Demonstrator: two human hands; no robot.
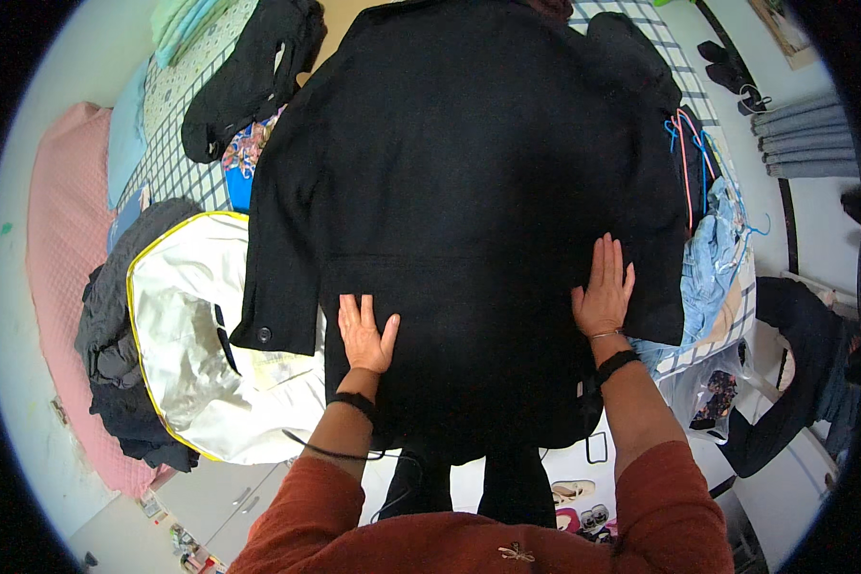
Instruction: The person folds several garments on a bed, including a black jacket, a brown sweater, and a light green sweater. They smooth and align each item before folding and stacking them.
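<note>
A large black coat (459,186) lies spread out in front of me, its collar towards the far side and its lower edge hanging towards my legs. My left hand (364,336) rests palm down on the lower left part of the coat, fingers apart, near the sleeve cuff with a dark button (264,334). On the coat's right side my right hand (605,288) lies flat, fingers pointing away from me, beside the other sleeve. Neither hand grips the cloth. Both wrists wear black bands, and a thin bracelet circles the right one.
Left of the coat are a white bag with yellow edging (186,387), dark clothes (111,330) and a pink quilted cover (64,237). To the right lie light-blue denim (710,251), pink and blue hangers (685,165) and a clear plastic bag (703,387). Checked cloth (165,158) covers the bed.
</note>
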